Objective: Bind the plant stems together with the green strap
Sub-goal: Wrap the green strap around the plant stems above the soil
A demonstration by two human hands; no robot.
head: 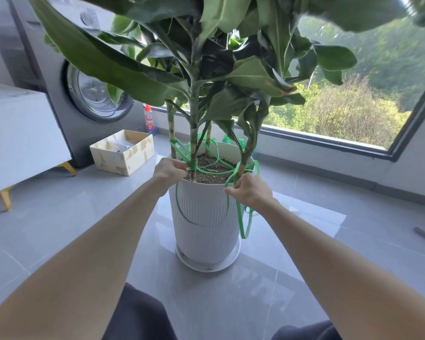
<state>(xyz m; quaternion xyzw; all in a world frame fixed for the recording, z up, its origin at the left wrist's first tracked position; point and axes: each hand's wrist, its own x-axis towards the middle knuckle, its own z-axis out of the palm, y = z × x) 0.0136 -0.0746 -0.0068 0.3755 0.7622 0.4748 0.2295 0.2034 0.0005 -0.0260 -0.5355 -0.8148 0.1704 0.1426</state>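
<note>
The green strap (193, 165) is in the middle of the frame, at the top of the white pot (204, 217). It is wound several times around the middle stem (193, 133) just above the soil. From there it runs up left to the left stem (171, 133), loops behind near the back stem (208, 138), and crosses the soil to the right stem (247, 153). Its loose ends hang down the front and right side of the pot.

The left hand (168, 170) is at the pot's rim, left of the wound part, with its fingers curled and pinching the strap there. The right hand (249, 190) is just below the right stem and pinches the strap between thumb and fingers, and the free tail drops under it.

I judge the strap to be light, thin and flat. It looks soft enough to bend, a little springy, and probably smooth, so it may slip when pulled. I would take it close to each stem, not at the far tail, and pull it evenly. The stems look firm but can lean, and the pot seems heavy enough to stay in place.

The pot stands on a white saucer (206, 265) on grey floor tiles. A cardboard box (123, 153), a bottle (149, 119) and a washing machine (96, 94) are at left, and a window (353, 106) at upper right.
</note>
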